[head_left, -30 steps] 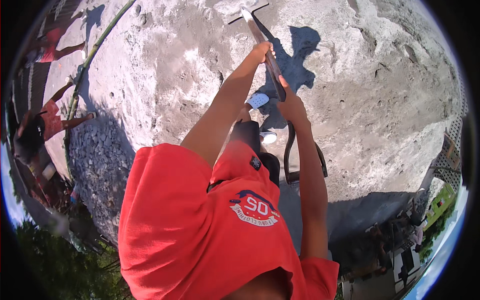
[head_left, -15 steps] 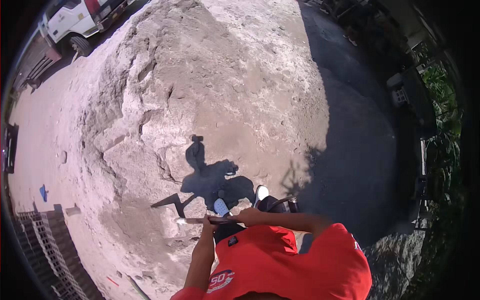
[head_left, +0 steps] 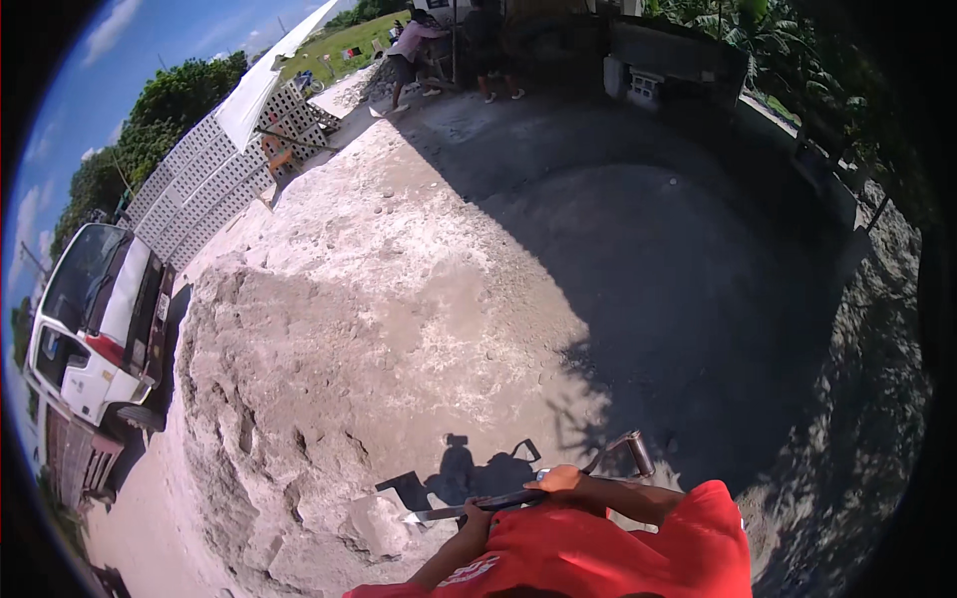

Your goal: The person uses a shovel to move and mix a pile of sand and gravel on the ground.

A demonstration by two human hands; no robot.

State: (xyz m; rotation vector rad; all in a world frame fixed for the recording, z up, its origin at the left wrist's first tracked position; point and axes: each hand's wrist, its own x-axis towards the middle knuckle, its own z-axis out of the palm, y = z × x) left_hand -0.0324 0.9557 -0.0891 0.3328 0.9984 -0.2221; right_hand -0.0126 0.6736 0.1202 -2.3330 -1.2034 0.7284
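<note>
A shovel (head_left: 513,497) with a dark shaft lies across the front of my body. My left hand (head_left: 477,520) is closed round the shaft near its pale lower end. Farther up, my right hand (head_left: 558,480) grips the same shaft, below the D-shaped handle (head_left: 640,454), which sticks out to the right. The blade side points left over a large mound of pale, dusty sand (head_left: 299,369). I cannot clearly tell the blade from the pale ground there. My shadow and the shovel's fall on the sand just ahead.
A white and red truck (head_left: 100,329) stands at the left. Behind it rises a wall of stacked hollow blocks (head_left: 204,194), with a white sheet (head_left: 244,110) by it. Two people, one in a pink top (head_left: 414,42), are at the far end. Deep shade covers the ground at right.
My view has tilted up and swung, bringing the sky, block wall and far people into sight. Both hands keep hold of the shovel, and its D-handle now shows more plainly, raised at right.
</note>
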